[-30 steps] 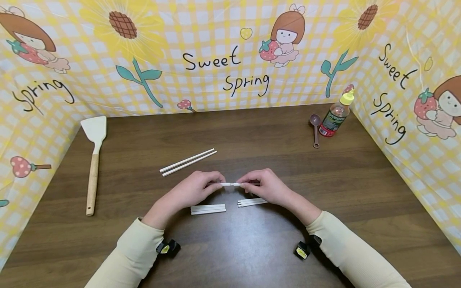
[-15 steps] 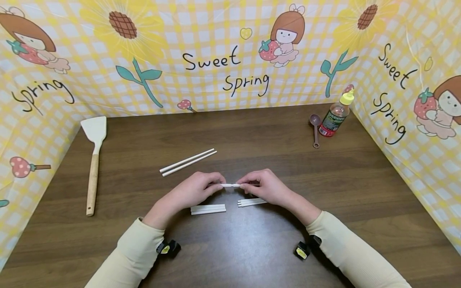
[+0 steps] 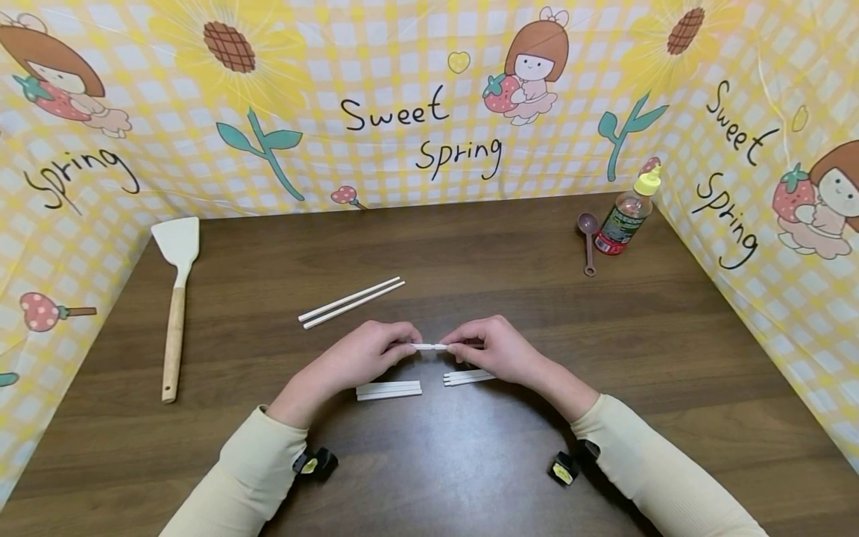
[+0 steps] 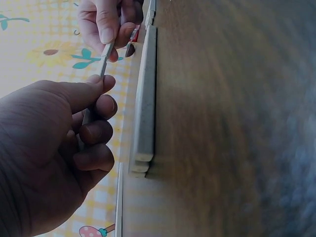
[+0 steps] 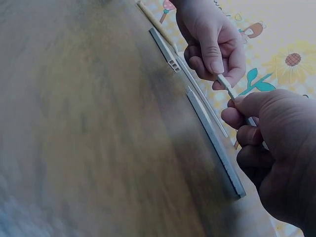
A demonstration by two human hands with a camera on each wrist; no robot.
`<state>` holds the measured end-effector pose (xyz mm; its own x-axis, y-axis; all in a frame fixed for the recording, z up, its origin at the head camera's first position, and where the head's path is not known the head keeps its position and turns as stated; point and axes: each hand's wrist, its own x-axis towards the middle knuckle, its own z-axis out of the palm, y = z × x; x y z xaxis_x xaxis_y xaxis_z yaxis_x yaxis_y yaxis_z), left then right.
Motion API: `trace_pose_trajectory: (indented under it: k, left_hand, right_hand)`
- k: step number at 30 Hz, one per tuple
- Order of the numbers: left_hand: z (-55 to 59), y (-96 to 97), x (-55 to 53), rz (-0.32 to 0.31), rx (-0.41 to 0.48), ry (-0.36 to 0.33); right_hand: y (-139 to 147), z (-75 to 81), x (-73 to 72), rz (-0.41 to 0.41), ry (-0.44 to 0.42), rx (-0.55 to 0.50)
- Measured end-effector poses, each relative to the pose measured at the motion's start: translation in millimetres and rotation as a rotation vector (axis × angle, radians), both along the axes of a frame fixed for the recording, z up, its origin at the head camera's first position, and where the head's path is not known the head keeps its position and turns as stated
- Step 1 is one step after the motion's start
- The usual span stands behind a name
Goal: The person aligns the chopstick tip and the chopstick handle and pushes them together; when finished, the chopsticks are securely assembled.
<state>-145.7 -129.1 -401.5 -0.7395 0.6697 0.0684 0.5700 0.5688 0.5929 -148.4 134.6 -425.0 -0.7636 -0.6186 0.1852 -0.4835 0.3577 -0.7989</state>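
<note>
In the head view, my left hand [image 3: 362, 354] pinches one short white chopstick section [image 3: 422, 347] between thumb and fingers. Opposite it, my right hand [image 3: 502, 350] pinches a second section [image 3: 440, 347]. The two lie end to end in line, with a narrow neck between them; whether they are screwed together I cannot tell. Below the left hand lies a small stack of similar sections [image 3: 389, 390], whose ends show sockets in the right wrist view. Several sections with thin tips [image 3: 463, 379] lie under the right hand, partly hidden by it.
Two full-length chopsticks [image 3: 349, 299] lie slantwise beyond the left hand. A white spatula with a wooden handle [image 3: 173, 335] rests at the far left. At the back right are a brown measuring spoon [image 3: 588, 242] and a yellow-capped bottle [image 3: 624, 222]. Patterned cloth [image 3: 396, 74] walls the table [image 3: 456, 462].
The held sections have sunk very slightly toward the person, and their neck sits a touch farther right. Both hands keep their pinch; the other things stay put.
</note>
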Motion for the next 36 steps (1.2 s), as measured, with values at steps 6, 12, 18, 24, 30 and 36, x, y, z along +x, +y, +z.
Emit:
trace_pose_trajectory:
  k: [6,12,18,24,30,36]
  left_hand:
    - [0.0,0.9,0.2,0.000,-0.005,-0.001]
    - [1.0,1.2,0.6,-0.012,0.002,0.010]
    - [2.4,2.4,1.9,-0.013,-0.002,0.016]
    - [2.3,2.8,2.9,-0.011,-0.001,0.019]
    - [1.7,3.3,3.1,-0.013,-0.002,0.023]
    - [2.1,3.5,3.4,-0.009,-0.012,0.026]
  right_hand:
    - [0.5,-0.7,-0.2,0.012,0.024,-0.001]
    - [0.7,-1.9,-0.1,0.012,0.041,0.008]
    - [0.2,-2.0,0.0,0.010,0.062,0.017]
    - [-0.3,-2.4,0.5,0.016,0.062,0.021]
    - [-0.4,-1.7,1.3,0.018,0.051,0.018]
    - [-1.3,-1.4,1.6,0.022,0.052,0.012]
